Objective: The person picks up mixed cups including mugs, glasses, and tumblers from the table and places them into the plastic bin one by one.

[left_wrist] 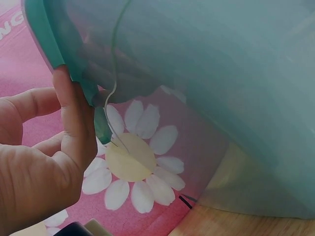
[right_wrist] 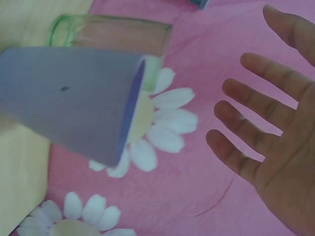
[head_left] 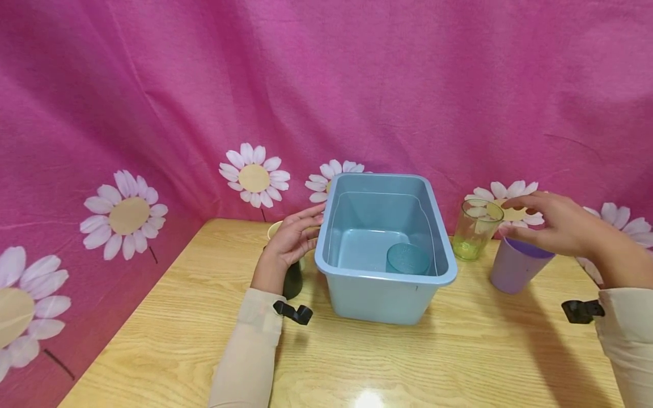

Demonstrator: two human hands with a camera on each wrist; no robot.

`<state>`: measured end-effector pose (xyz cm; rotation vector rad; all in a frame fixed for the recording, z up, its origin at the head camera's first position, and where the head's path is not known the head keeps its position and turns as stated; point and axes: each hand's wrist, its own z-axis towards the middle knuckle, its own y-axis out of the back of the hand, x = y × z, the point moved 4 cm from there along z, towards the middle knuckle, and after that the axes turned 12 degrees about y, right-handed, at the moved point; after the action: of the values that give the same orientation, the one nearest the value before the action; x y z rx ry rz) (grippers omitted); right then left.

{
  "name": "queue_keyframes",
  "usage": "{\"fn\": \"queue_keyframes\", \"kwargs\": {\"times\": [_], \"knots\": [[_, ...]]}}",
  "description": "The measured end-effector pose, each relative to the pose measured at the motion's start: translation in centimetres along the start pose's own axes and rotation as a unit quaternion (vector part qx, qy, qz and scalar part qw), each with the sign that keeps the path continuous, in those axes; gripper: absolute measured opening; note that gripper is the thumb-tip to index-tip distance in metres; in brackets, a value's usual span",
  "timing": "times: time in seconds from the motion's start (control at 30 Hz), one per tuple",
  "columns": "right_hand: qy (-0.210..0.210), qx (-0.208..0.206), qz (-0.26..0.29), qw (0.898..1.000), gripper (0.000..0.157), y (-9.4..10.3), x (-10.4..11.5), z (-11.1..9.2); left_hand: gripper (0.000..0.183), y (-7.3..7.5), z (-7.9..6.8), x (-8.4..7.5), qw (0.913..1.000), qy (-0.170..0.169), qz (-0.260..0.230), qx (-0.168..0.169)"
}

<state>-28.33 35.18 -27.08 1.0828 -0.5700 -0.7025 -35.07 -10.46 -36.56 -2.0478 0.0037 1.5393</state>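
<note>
A blue-grey plastic tub stands upright on the table, with a teal cup inside near its right wall. At the tub's left rim, my left hand touches the edge with extended fingers; the left wrist view shows those fingers against the rim. Over on the right, my right hand hovers above a purple cup, fingers spread and nothing in them. Beside that cup stands a clear green-tinted glass. In the right wrist view the open palm is apart from the purple cup's mouth.
Partly hidden behind my left hand and wrist are a pale yellow rim and a dark cup-like object. A pink cloth printed with white daisies hangs along the back and left edges of the wooden table.
</note>
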Motion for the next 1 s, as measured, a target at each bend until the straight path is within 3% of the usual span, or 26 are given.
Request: {"fn": "queue_keyframes", "kwargs": {"times": [0.2,0.43,1.0], "knots": [[-0.026,0.019,0.008,0.999,0.056,-0.9,-1.4,-1.1,0.046,0.1,0.1,0.0,1.0,0.002,-0.006,0.002],[-0.017,0.017,-0.009,1.0,0.061,-1.9,-2.8,-2.0,0.046,0.1,0.0,0.1,1.0,0.003,-0.003,-0.001],[-0.09,0.059,-0.02,0.994,0.088,-4.8,-4.8,-3.4,0.046,0.1,0.2,0.1,1.0,0.002,-0.007,-0.001]]}}
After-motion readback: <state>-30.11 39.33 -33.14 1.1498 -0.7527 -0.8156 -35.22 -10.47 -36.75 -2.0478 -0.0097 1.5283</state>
